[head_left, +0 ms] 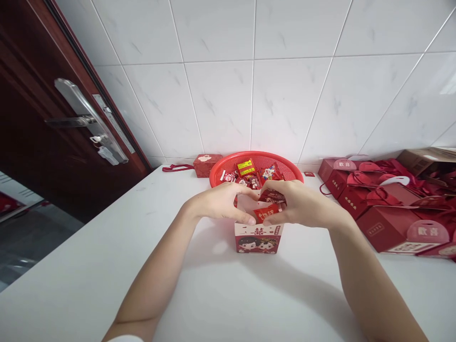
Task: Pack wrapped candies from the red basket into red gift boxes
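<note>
An open-topped red and white candy box (257, 244), printed with two cartoon figures, stands upright on the table in front of me. My left hand (228, 202) curves around its top left, thumb at the front rim and fingers at the far side. At the top right, my right hand (297, 202) closes on the box in the same way, its thumb near the front rim. A bright red wrapped packet (266, 213) shows inside. Beneath my right fingers is a dark red printed piece (273, 196); whether it is a flap or a packet I cannot tell.
Behind the box sits a red plastic basket (295, 172) of wrapped sweets, beside a small red box (206, 165) with a ribbon. Several red gift boxes (388, 228) crowd the right side. A tiled wall (217, 104) closes the back; a door (28, 95) stands left.
</note>
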Available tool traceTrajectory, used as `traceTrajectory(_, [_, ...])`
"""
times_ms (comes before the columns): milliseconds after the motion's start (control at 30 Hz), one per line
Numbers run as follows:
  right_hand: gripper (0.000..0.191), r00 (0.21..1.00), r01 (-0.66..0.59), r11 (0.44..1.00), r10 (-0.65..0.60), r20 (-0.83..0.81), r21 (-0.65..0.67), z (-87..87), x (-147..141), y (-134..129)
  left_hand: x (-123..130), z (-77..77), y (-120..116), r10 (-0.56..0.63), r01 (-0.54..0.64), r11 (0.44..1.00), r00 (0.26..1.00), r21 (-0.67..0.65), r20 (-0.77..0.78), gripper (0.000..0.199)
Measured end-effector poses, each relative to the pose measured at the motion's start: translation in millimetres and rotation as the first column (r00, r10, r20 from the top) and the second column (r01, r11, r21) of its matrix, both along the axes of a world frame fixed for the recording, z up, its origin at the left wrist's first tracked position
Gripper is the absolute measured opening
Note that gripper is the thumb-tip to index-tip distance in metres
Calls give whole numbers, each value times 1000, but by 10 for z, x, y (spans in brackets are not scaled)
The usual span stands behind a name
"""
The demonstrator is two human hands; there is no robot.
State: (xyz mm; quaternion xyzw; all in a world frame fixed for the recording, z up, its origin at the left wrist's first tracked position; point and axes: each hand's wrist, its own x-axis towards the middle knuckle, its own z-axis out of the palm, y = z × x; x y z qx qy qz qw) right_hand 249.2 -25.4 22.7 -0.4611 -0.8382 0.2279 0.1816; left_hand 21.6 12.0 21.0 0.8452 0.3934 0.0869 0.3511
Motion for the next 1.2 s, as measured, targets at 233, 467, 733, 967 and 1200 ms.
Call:
traceTrajectory(233, [14, 914, -62, 996, 33, -404, -60, 46, 41, -39, 11, 8, -9, 45, -46, 997, 999, -67, -13, 63])
traceTrajectory(467, [15, 936, -179, 981, 147, -320, -74, 2, -51, -34, 10, -2, 3, -9, 11, 999, 1000, -46, 27, 52])
traceTrajectory(733, [18, 927, -67, 994, 94, -364, 89, 103, 50, -88, -9, 3, -21, 11, -11, 999, 1000, -35, 8, 59])
traceTrajectory(967, [21, 921, 30, 988, 31, -388, 151, 143, 188, -72, -38, 39, -52, -118, 125, 988, 991, 92, -70, 52])
traceTrajectory(1200, [32, 920, 69, 986, -3, -393, 153, 114, 237, -42, -14, -52, -37, -74, -48, 928, 949, 369, 308, 39])
